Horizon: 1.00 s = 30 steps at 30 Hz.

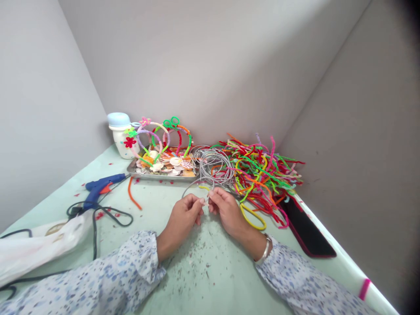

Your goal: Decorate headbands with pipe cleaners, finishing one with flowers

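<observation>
I have the left hand (183,214) and right hand (228,211) together just below the coil of thin grey wire (215,166), with their fingers (201,202) curled in a tight pinch. As far as I can make out, both hands grip the same thin grey wire (190,187), though the spot is too small to be sure. The tip of a yellow pipe cleaner (204,188) pokes up just above the pinch, and I can't tell whether it's held. A silver bangle (264,249) circles the right wrist.

Touching the coil's left side is a steel tray (157,177) of seashells (166,164), with pipe-cleaner headbands (160,135) and a blue-lidded white jar (120,133) behind it. A tangled heap of multicoloured pipe cleaners (259,175) touches the coil's right side. Well left of the coil, a blue glue gun (101,188) lies on the pale green bench (210,275). Well right, a black smartphone (306,229) lies on the bench.
</observation>
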Available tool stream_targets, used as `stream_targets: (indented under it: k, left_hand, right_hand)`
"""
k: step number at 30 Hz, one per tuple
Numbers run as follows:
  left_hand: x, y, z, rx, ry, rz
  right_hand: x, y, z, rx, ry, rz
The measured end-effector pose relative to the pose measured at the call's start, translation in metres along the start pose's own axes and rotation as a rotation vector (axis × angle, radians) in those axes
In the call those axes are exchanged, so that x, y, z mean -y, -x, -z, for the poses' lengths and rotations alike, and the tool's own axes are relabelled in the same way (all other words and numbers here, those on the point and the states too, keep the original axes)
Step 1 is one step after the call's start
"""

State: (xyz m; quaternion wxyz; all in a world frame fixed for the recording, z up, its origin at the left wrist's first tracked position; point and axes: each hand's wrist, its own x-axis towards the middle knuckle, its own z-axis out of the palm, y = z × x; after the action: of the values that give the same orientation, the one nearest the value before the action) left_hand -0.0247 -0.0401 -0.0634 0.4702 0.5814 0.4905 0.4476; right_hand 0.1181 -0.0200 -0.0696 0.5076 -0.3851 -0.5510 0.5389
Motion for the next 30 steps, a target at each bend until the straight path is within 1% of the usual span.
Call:
stream_targets:
  k: [8, 17, 30]
  left_hand:
    - [-0.0042, 0.0024, -0.0020, -0.004, -0.094, -0.039]
    - [-0.0038, 0.0044, -0.0012, -0.003, -0.021, -0.046]
    - [-0.0083, 0.0075, -0.0033, -0.039, -0.119, -0.056]
  right_hand:
    - [0.0002, -0.0004, 0.0008, 0.002, 0.018, -0.018]
    - [0.0019, -0.0005, 0.0002, 0.004, 0.018, -0.010]
    - [0.0026, 0.0000, -0.0013, -0.001, 0.000, -0.021]
